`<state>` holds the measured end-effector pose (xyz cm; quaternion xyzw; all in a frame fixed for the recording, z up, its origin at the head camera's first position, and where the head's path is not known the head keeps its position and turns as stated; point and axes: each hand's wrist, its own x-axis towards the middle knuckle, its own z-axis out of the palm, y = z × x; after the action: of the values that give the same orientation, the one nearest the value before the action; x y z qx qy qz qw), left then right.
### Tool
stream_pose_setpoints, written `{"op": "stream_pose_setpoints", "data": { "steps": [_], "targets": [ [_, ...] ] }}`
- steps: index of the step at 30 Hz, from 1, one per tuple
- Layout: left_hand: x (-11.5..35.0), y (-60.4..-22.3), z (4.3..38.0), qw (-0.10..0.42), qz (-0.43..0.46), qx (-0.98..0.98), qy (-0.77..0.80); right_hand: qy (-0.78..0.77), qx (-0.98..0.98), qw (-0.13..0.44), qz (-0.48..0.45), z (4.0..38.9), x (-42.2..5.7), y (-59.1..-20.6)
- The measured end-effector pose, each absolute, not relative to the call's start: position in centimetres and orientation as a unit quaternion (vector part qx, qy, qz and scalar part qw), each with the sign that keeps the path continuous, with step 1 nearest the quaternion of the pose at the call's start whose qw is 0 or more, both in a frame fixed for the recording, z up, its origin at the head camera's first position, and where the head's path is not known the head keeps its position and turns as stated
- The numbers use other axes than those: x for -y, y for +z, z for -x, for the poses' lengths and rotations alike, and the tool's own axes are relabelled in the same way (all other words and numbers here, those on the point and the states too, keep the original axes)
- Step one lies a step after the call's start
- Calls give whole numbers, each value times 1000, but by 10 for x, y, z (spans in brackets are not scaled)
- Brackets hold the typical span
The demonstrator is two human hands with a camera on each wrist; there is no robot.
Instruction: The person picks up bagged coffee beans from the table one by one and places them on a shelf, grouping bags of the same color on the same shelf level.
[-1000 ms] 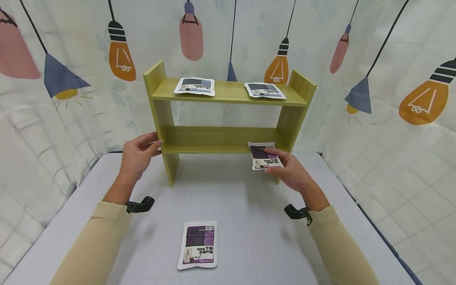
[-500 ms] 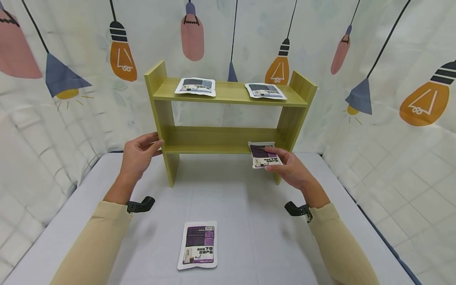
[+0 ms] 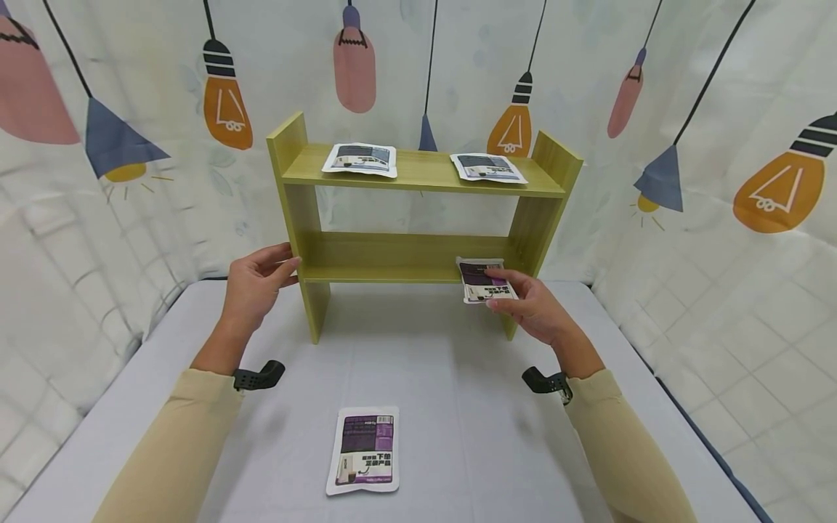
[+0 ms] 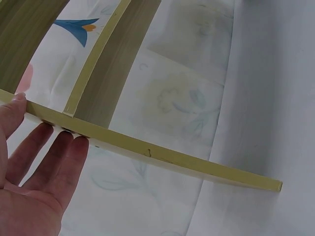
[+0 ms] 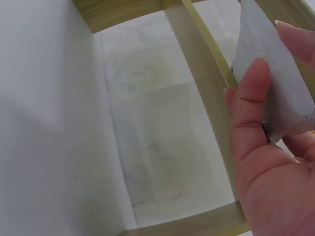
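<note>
A small two-tier wooden shelf stands on the table. My left hand grips its left side panel; in the left wrist view the thumb rests at the panel's front edge and the fingertips lie along its outer face. With my right hand I pinch a flat purple-and-white packet between thumb and fingers, at the right end of the lower board. Only the packet's plain pale back shows in the right wrist view. Another such packet lies flat on the table, nearer me.
Two blue-and-white packets lie on the top board, a left packet and a right packet. A white cloth covers the table. Behind the shelf hangs a curtain printed with lamps and bulbs.
My right hand has raised the packet slightly and tilted it a little toward the lower board. The left hand keeps its hold on the side panel.
</note>
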<state>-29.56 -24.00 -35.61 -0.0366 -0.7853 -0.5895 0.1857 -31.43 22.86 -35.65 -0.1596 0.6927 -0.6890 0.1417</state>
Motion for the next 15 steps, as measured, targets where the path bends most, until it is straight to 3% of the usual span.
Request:
{"op": "stream_pose_setpoints", "data": {
  "steps": [15],
  "targets": [
    [241, -356, 297, 184, 41, 786, -589, -680, -712, 128, 123, 318, -228, -354]
  ]
}}
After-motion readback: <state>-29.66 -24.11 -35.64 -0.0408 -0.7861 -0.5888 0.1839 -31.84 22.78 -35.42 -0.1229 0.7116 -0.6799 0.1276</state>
